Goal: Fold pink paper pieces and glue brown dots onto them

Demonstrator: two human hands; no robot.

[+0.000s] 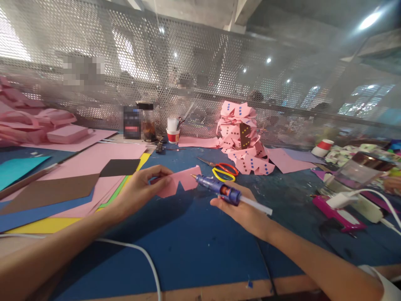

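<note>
My left hand [153, 180] pinches the left end of a pink paper piece [188, 179] with a V-shaped notch in its lower edge, held above the blue tabletop. In my right hand [241, 211] is a blue hot glue gun [219, 187], a white glue stick [258, 205] jutting from its back. Its nozzle points left, at or very near the paper's right end; whether they touch I cannot tell. Just behind the gun lie scissors [224, 171] with red and yellow handles. Farther back stands a pile of folded pink paper pieces [241, 138] with blue and brown square marks.
Coloured sheets [53, 190] cover the table's left side, near a heap of pink paper parts [34, 121]. A jar [148, 125] and a paper cup [173, 135] stand at the back. At right are a magenta power strip [338, 213] and a clear container [355, 169]. A white cable [140, 248] crosses the front.
</note>
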